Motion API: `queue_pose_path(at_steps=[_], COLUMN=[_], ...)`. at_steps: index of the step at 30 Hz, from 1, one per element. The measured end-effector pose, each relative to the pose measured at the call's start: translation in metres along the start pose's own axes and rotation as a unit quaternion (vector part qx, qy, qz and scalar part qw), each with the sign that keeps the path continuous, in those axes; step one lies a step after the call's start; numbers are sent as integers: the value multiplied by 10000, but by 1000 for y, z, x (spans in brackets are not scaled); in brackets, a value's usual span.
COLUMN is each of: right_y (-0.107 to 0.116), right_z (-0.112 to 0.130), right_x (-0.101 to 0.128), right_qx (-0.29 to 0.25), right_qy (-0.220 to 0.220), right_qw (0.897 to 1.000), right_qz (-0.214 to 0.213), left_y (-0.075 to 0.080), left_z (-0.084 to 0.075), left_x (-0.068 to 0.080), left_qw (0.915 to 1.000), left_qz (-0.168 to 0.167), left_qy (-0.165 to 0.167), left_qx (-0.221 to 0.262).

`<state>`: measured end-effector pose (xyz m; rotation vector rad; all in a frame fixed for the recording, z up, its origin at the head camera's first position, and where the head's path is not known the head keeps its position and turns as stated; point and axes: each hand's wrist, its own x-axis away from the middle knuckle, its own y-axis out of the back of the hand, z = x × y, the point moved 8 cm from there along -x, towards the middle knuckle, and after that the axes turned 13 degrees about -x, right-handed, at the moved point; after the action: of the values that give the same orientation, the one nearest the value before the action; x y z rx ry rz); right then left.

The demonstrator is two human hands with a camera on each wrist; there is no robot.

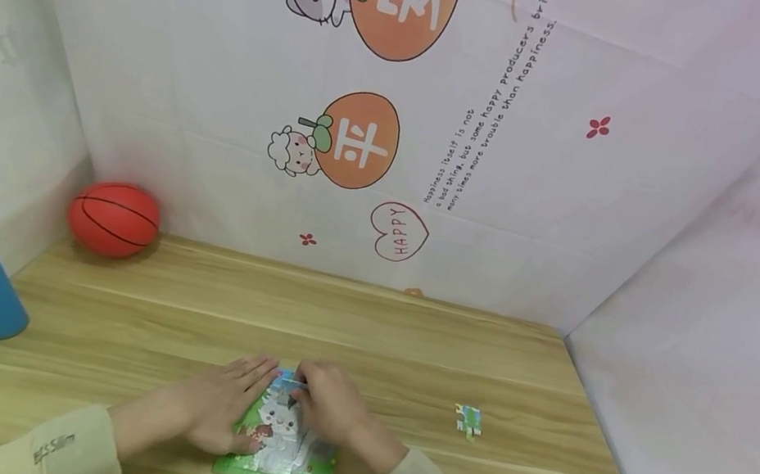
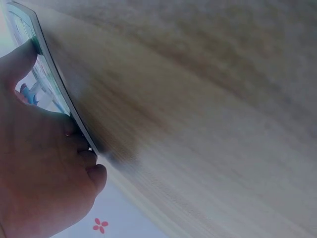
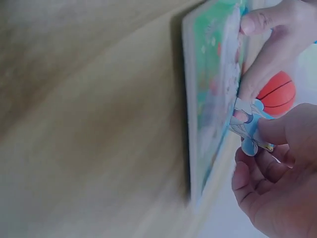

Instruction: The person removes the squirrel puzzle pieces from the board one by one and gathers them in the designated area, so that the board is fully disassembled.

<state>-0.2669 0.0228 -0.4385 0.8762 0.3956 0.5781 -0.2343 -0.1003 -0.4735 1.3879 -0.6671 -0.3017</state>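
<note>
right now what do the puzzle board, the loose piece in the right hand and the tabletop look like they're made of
Puzzle board: likely printed cardboard, thin flat edge, slightly glossy picture face. Piece pinched in the right hand: seemingly the same printed card, die-cut outline. Tabletop: light wood or wood-look laminate, straight grain lines, matte; which one cannot be told.

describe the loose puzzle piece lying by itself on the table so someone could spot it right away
Start at the wooden table and find the puzzle board under both hands. Look to its right: the loose puzzle piece lies alone on bare wood, small, blue-green and white, touching nothing.
</note>
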Motion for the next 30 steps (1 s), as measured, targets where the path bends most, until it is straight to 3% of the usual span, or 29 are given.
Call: queue_pose_path(at_steps=[7, 11, 18, 22, 26, 30], right_y=[36, 67, 115, 121, 113, 103], right_z=[-17, -47, -109, -127, -137, -143], right_x=[10, 24, 58, 74, 83, 84], right_qx=[-427, -503, -605, -863, -975, -778], right_qy=[48, -70, -742, -832, -1069, -1150], right_qw=[9985, 9980, 9953, 9926, 9880, 9889], right_qz=[-329, -386, -167, 207, 548, 530], left_y=[-2, -2, 1, 2, 1, -1], left_z=[-2, -2, -3, -2, -1, -1], left_x=[-1, -1, 1, 1, 0, -1], left_qw=[10000, 9999, 9999, 10000, 10000, 10000], left_qz=[-73, -87, -75, -37, -7, 22], left_qy=[-57, -87, -99, -52, -44, -24], left_qx=[-8, 36, 57, 65, 82, 51])
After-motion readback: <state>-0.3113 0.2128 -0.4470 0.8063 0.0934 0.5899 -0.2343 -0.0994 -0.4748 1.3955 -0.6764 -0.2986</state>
